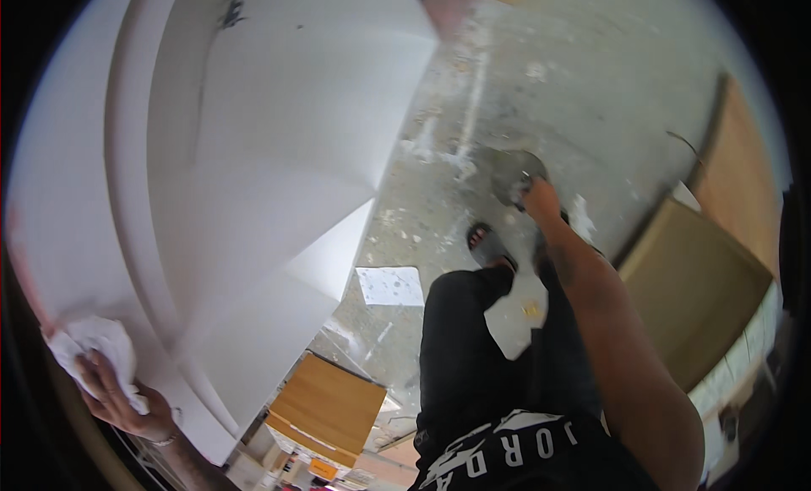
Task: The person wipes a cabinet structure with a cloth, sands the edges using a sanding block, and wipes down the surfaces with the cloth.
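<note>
My left hand [114, 394] presses a crumpled white cloth [101, 347] against the outer edge of a large white cabinet [279, 94] on the left. Its fingers lie spread over the cloth. My right arm reaches forward over the floor. At its end my right hand [541, 200] is closed on a roundish, greyish, see-through object [511, 174] that looks like a container; its exact kind is unclear. A dark fitting [231, 12] sits on the cabinet's inner face at the top.
The concrete floor [591, 94] is stained with white splashes. A pale speckled sheet [390, 286] lies beside the cabinet. Near it stands a wooden box-like piece [329, 402]. To the right are a brown box-like piece [697, 288] and a light wood panel [739, 183].
</note>
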A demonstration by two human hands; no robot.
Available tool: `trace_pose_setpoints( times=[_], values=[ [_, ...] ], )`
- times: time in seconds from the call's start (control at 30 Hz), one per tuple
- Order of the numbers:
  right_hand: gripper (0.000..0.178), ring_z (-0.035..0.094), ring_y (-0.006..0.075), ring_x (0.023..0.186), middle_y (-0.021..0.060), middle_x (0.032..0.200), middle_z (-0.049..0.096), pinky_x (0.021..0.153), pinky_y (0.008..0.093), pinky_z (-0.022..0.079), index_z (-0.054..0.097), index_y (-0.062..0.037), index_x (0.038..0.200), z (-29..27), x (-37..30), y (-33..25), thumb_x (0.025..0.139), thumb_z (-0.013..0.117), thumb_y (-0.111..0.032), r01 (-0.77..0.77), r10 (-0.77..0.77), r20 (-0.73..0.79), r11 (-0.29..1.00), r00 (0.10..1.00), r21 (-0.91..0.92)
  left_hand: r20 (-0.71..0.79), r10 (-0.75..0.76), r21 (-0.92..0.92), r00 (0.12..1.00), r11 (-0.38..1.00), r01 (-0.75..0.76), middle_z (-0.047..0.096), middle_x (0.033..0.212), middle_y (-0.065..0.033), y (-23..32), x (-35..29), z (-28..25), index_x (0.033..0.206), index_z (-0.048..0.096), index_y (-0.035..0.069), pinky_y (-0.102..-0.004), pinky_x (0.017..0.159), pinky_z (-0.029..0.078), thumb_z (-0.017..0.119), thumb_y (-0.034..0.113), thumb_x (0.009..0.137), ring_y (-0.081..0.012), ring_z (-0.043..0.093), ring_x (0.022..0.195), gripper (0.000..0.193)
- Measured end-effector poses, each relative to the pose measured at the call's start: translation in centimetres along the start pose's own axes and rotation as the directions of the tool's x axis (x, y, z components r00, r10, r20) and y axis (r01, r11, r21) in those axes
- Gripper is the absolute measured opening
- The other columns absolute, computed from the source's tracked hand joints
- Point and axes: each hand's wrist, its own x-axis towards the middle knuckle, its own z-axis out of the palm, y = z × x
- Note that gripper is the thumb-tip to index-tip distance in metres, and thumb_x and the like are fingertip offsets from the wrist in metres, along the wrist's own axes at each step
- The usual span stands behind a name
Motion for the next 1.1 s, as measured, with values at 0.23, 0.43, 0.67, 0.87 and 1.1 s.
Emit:
trace_pose_setpoints(
  times=[0.23, 0.43, 0.67, 0.87, 1.1],
  values=[
    [0.035, 0.073, 0.0348, 0.095, 0.0183, 0.102, 0.075, 0.086, 0.0491, 0.057, 0.074, -0.0051, 0.108, 12.1, 17.9, 13.9, 0.091, 0.062, -0.033, 0.709, -0.756, -0.221, 0.655, 0.616, -0.26, -0.251, -0.189, 0.096, 0.949, 0.971, 0.219, 0.068, 0.133, -0.011, 4.0, 1.6, 4.8, 0.134, 0.064, 0.001, -0.0447, 0.108, 0.039, 0.048, 0.025, 0.107, -0.0355, 0.058, 0.132, 0.039],
    [0.035, 0.072, 0.0335, 0.095, 0.0178, 0.101, 0.075, 0.087, 0.0477, 0.057, 0.073, -0.0043, 0.109, 15.1, 24.6, 7.4, 0.091, 0.063, -0.033, 0.488, -0.474, 0.125, 0.821, 0.872, -0.295, -0.448, -0.307, 0.137, 0.84, 0.905, 0.404, 0.064, 0.14, -0.0043, 6.5, 3.8, 3.8, 0.132, 0.069, 0.021, -0.0438, 0.117, 0.031, 0.066, 0.012, 0.092, -0.0311, 0.048, 0.14, 0.042],
    [0.036, 0.071, 0.0319, 0.095, 0.0173, 0.101, 0.074, 0.089, 0.046, 0.056, 0.072, -0.0034, 0.111, 11.2, 24.0, 2.3, 0.091, 0.065, -0.033, 0.571, -0.55, 0.155, 0.803, 0.82, -0.173, -0.626, -0.522, -0.009, 0.579, 0.748, 0.664, 0.042, 0.16, -0.0116, 12.4, 9.3, 8.5, 0.145, 0.055, 0.01, -0.0632, 0.122, 0.011, 0.063, 0.023, 0.093, -0.0454, 0.023, 0.151, 0.055],
    [0.037, 0.071, 0.0305, 0.095, 0.0169, 0.1, 0.074, 0.09, 0.0445, 0.055, 0.07, -0.0027, 0.112, 8.4, 19.3, -0.4, 0.09, 0.066, -0.032, 0.613, -0.601, 0.245, 0.789, 0.761, 0.031, -0.641, -0.39, -0.016, 0.661, 0.868, 0.497, 0.059, 0.145, -0.0046, 13.3, 10.8, 7.9, 0.127, 0.071, 0.016, -0.0615, 0.117, 0.03, 0.069, 0.013, 0.083, -0.0374, 0.043, 0.142, 0.044],
    [0.039, 0.07, 0.0289, 0.095, 0.0164, 0.099, 0.074, 0.091, 0.0428, 0.055, 0.069, -0.0018, 0.114, 6.7, 16.0, -0.8, 0.09, 0.068, -0.032, 0.602, -0.609, 0.36, 0.785, 0.707, 0.147, -0.749, -0.497, 0.023, 0.439, 0.642, 0.766, 0.064, 0.137, -0.0171, 10.9, -11.0, 9.2, 0.133, 0.066, 0.004, -0.0463, 0.117, 0.036, 0.072, 0.019, 0.093, -0.0371, 0.053, 0.135, 0.042]
  ],
)
